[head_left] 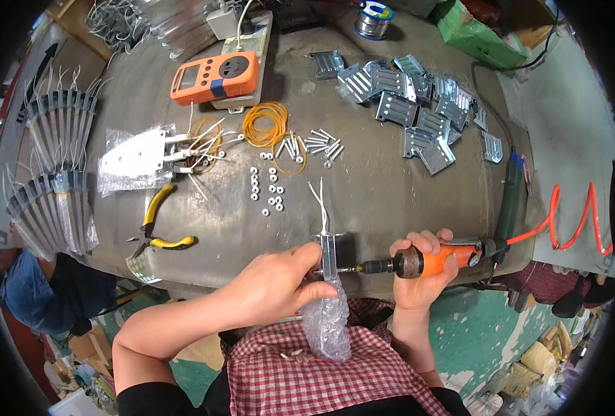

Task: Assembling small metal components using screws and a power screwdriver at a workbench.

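My left hand (283,281) is closed round a narrow grey metal part (329,256) at the table's near edge. Two white wires (322,208) stick up from its far end, and bubble wrap (327,326) covers its lower end, hanging over my checked apron. My right hand (422,284) grips an orange air screwdriver (453,258) lying level, its bit pointing left at the part's side. Whether the bit sits in a screw, I cannot tell. Beyond my hands lie loose screws (316,143) and small white ring-shaped pieces (272,188).
Yellow-handled pliers (153,216) and wrapped white plates (137,159) lie left. An orange meter (217,76) and rubber bands (265,125) are farther back. Metal brackets (418,104) pile up back right. A red coiled hose (564,232) runs right from the screwdriver, near a dark-handled tool (510,197).
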Motion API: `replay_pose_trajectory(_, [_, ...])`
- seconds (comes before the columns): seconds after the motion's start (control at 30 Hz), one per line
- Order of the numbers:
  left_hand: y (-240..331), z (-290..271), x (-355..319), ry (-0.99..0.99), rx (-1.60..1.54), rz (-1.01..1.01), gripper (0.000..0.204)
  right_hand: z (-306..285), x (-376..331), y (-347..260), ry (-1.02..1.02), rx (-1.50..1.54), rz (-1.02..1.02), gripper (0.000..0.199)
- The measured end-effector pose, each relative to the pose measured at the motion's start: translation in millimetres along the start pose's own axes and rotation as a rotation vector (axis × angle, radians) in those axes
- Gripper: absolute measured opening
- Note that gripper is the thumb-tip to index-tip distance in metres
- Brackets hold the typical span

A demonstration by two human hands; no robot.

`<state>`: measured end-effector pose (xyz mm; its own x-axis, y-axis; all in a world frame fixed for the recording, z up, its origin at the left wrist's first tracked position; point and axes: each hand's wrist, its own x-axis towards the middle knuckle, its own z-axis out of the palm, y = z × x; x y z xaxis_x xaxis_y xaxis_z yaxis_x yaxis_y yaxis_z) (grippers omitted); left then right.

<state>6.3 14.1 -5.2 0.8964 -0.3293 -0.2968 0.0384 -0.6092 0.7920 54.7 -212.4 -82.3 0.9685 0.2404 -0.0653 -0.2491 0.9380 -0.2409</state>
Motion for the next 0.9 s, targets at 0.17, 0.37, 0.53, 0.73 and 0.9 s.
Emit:
replay_pose_trajectory(0.17, [-2.2, 0.4, 0.5, -0.002, -0.02, 0.002, 0.042, 5.2, 0.5, 3.5, 0.037, -0.027, -0.014, 0.036])
replay_pose_trajectory(0.37, [-4.6, 1.2, -0.2, 0.0, -0.126, -0.022, 0.042, 3.6, 2.4, 3.2, -0.015, -0.067, -0.022, 0.037])
replay_pose_trajectory(0.53, [4.4, 8.6, -5.4, 0.089, -0.184, -0.123, 0.044, 5.6, 0.0, 3.1, 0.044, -0.089, -0.039, 0.039])
replay_pose_trajectory(0.73, [5.5, 8.3, -8.7, 0.1, -0.15, -0.176, 0.044, 8.3, -0.2, -0.5, 0.041, -0.055, -0.043, 0.041])
replay_pose_trajectory(0.9, [6.9, 7.2, -11.2, 0.077, -0.172, -0.256, 0.044, 15.8, -2.8, 1.9, -0.002, -0.126, -0.09, 0.041])
